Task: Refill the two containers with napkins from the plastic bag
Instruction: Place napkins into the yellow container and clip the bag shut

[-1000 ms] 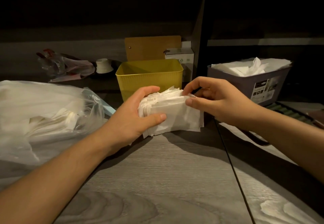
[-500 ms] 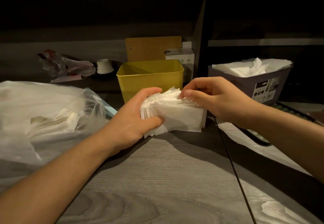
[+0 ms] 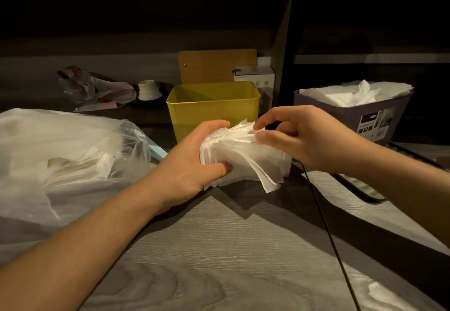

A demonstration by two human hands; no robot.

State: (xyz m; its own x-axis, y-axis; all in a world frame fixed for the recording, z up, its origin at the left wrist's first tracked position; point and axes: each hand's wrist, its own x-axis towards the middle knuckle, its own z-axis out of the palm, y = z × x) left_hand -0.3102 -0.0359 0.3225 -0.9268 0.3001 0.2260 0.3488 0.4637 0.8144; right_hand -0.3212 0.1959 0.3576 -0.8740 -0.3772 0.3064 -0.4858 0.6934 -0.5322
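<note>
my left hand [image 3: 187, 169] grips the napkins [image 3: 246, 159] over the counter [image 3: 219, 249]; right fingers [image 3: 264, 136] have risen to pinch the top edges, loosening sheets for the empty yellow bin [image 3: 214, 111].

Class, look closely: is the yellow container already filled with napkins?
No: the yellow container shows bare inner walls, while the napkin stack sits in the left hand.
</note>
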